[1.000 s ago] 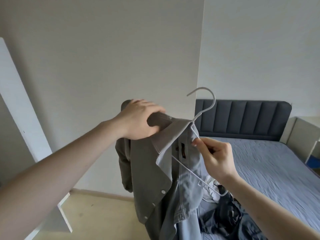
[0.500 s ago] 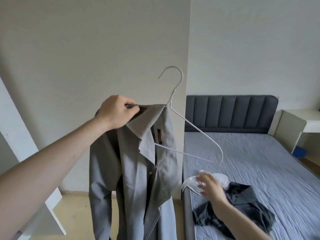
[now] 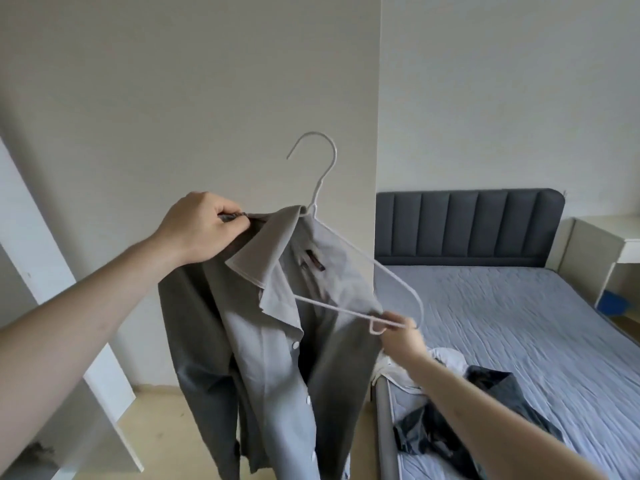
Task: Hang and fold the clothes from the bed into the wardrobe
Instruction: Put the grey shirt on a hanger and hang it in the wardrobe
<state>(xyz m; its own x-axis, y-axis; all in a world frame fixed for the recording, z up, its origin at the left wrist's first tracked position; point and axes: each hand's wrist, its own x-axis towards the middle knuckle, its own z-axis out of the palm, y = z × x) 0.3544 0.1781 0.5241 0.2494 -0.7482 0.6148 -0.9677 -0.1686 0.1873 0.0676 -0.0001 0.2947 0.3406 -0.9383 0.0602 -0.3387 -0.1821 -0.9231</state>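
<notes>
A grey button-up shirt [image 3: 263,348] hangs in front of me, its left shoulder on a white wire hanger [image 3: 318,188]. My left hand [image 3: 201,230] grips the shirt's left shoulder over the hanger's end and holds it up. My right hand [image 3: 401,332] pinches the hanger's bare right end together with the edge of the shirt's right side. The hook points up and left. On the bed [image 3: 519,323] lie a dark garment [image 3: 491,410] and a white garment [image 3: 446,362] near its foot corner.
A white wardrobe panel [image 3: 41,254] leans along the left edge, with pale floor [image 3: 162,431] below. A plain wall [image 3: 207,98] stands behind the shirt. The bed's dark padded headboard [image 3: 467,226] and a white bedside desk [image 3: 606,244] are at the right.
My right hand came up from the clothes on the bed and took hold of the hanger's right end. The shirt stays held by my left hand and the view shifted slightly.
</notes>
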